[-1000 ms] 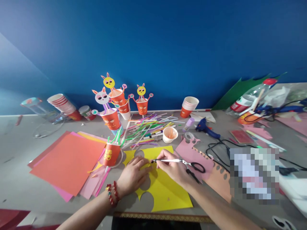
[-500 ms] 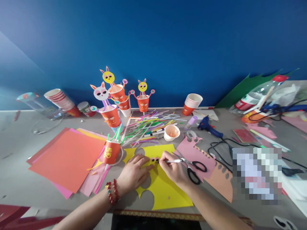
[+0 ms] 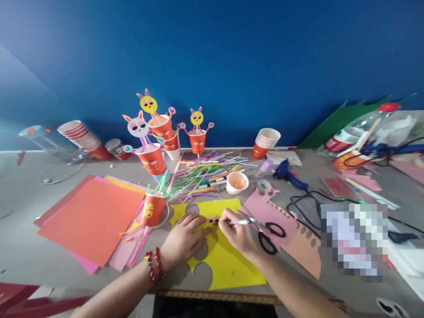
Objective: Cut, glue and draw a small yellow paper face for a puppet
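My right hand (image 3: 233,227) is closed in a writing grip on a light-barrelled pen (image 3: 244,222). Its tip is near small pink-and-black eye shapes (image 3: 210,220) over the yellow paper (image 3: 228,260), and whether it touches is too small to tell. My left hand (image 3: 187,236) lies with fingers stretched over the same sheet, fingertips just left of the eyes. Round pieces are cut out of that sheet's left side. Black-handled scissors (image 3: 263,229) lie beside my right hand. Left of my left hand stands a red paper cup (image 3: 154,210) with green stems.
Behind are cups with rabbit figures (image 3: 198,141), a pile of coloured stems (image 3: 205,174) and a small white cup (image 3: 237,182). A blue glue gun (image 3: 288,174) with its cable lies to the right. Orange paper sheets (image 3: 89,221) are stacked at left.
Little differs: my right hand and the pen have shifted very slightly left. My left hand stays in place on the yellow paper, and the view has moved slightly.
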A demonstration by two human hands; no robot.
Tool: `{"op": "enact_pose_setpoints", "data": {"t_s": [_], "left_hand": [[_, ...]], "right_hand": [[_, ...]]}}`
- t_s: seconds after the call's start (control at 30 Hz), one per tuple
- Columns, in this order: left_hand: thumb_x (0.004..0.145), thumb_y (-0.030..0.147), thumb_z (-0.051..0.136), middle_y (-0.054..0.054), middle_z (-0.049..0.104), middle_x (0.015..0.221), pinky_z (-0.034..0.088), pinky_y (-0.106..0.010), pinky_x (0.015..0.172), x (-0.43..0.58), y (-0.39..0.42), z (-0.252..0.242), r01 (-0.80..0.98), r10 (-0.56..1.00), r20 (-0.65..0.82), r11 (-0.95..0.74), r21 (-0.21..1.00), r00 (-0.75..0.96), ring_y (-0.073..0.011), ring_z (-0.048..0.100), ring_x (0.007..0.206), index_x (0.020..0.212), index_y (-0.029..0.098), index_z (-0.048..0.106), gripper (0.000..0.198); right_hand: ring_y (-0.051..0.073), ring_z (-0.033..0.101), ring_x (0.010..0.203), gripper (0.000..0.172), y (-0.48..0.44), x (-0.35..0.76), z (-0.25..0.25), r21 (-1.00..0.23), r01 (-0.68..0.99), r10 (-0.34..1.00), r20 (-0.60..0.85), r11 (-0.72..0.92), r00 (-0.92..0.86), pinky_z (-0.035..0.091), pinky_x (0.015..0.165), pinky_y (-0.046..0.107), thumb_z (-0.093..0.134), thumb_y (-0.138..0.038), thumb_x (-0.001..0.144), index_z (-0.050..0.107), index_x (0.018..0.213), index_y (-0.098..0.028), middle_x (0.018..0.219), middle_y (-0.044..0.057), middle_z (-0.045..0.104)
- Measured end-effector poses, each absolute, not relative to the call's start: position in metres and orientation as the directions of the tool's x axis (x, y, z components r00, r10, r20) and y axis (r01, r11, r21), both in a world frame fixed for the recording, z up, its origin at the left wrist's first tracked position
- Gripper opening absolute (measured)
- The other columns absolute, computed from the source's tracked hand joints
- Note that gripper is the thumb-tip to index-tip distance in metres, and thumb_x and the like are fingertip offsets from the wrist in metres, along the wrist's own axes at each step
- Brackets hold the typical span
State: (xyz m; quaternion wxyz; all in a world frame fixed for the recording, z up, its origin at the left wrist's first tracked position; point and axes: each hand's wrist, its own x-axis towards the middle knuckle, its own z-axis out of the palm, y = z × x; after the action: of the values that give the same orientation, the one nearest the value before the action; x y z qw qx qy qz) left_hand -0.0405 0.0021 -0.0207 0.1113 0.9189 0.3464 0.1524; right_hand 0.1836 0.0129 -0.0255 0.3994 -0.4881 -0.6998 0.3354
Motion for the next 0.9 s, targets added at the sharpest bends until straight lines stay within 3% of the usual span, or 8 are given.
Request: {"op": "enact_pose_setpoints", "data": {"t_s": [0.9], "left_hand": [[0.098, 0.027, 0.05, -0.01, 0.06, 0.13, 0.046, -0.051, 0.105, -0.0402, 0.0024, -0.0188, 0.604, 0.673, 0.193, -0.732, 0.315, 0.715, -0.0282, 0.053, 0.12, 0.131, 0.027, 0.061, 0.035]], "right_hand": [[0.015, 0.05, 0.052, 0.022, 0.0129, 0.1839, -0.0256, -0.861, 0.425, 0.957, 0.216, 0.281, -0.195, 0.037, 0.053, 0.025, 0.049, -0.02, 0.087, 0.041, 0.067, -0.025, 0.057, -0.004, 0.05]]}}
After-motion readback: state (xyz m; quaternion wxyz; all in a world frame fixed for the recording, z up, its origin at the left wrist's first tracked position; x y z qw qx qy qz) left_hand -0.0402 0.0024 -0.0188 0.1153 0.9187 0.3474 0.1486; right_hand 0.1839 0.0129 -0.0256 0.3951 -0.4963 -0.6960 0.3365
